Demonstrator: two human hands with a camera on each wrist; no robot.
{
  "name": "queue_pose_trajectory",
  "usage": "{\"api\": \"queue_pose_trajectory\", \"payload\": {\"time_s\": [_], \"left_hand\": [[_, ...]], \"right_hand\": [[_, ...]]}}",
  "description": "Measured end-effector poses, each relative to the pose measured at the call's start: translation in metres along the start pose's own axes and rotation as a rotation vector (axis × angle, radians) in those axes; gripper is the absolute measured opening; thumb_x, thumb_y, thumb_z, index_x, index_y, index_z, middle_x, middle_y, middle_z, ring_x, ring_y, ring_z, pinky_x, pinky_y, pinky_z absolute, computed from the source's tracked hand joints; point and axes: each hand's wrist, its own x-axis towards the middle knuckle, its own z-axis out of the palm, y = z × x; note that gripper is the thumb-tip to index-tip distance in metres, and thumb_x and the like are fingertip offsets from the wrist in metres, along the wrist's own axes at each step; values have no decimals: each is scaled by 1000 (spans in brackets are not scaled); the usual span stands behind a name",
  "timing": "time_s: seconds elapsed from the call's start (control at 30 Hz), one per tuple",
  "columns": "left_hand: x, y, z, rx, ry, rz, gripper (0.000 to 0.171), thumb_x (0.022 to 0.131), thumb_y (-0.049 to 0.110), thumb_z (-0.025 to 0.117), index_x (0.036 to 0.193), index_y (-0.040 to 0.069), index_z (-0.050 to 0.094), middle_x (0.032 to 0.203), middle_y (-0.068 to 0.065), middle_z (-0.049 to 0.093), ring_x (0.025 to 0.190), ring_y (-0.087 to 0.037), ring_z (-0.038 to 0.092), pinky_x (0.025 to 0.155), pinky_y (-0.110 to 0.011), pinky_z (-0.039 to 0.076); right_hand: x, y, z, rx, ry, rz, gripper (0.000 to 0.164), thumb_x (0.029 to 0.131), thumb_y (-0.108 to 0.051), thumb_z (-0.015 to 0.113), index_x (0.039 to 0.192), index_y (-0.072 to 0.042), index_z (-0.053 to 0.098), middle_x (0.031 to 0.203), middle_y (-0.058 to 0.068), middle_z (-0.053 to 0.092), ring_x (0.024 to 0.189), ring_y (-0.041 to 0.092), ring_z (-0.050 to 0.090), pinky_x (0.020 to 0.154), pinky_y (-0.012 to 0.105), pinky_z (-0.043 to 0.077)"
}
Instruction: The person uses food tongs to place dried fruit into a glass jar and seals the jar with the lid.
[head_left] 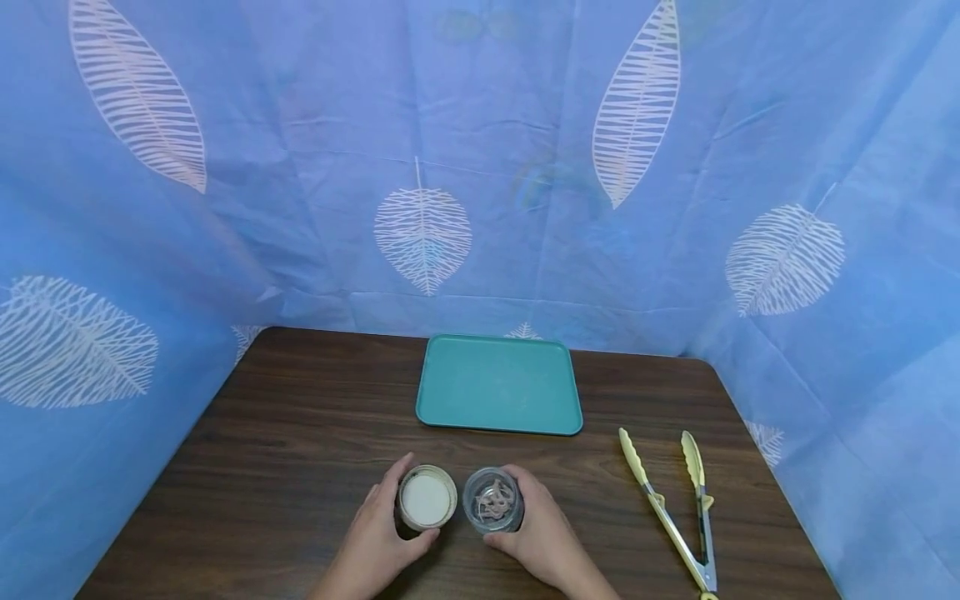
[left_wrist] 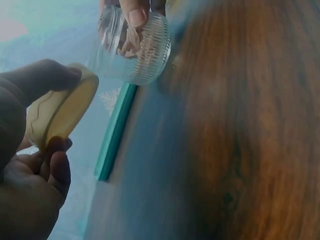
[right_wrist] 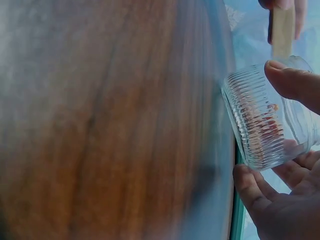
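Observation:
In the head view my left hand (head_left: 375, 529) grips a round lid (head_left: 426, 500) with a white face and a cream rim. Thumb and fingers pinch its edge from opposite sides; the left wrist view shows this lid (left_wrist: 75, 107) tilted and shallow. My right hand (head_left: 546, 532) holds a clear glass jar (head_left: 471, 498), its thumb and fingers around the side. Thin pinkish-brown strips (head_left: 495, 500) lie inside. The right wrist view shows the jar's (right_wrist: 250, 115) ribbed lower wall. Lid and jar are side by side, a small gap between them.
A teal tray (head_left: 498, 383) lies beyond the hands near the back of the dark wooden table (head_left: 300, 450). To the right, metal tongs (head_left: 678, 533) with pale yellow tips lie spread apart. Blue cloth (head_left: 480, 125) with white leaf prints hangs around the table.

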Motion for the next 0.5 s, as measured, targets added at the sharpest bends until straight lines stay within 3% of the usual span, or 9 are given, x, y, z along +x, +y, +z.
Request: {"api": "queue_pose_trajectory", "payload": {"time_s": [0.33,0.5], "left_hand": [[3,6,2,-34,-1,31,106,76,21,101,164,22,41,160,-5,58,135,-32,62,105,-56,54],[3,11,4,-84,-2,59,104,75,21,102,161,24,44,160,-2,59,136,-30,62,113,-58,49]], "right_hand": [[-7,-6,1,-54,3,-3,95,70,-23,104,151,-12,56,150,15,63,137,40,60,106,63,54],[-9,-10,0,-57,-8,-37,93,71,-22,103,151,-11,57,150,14,62,140,42,57,108,65,53]]}}
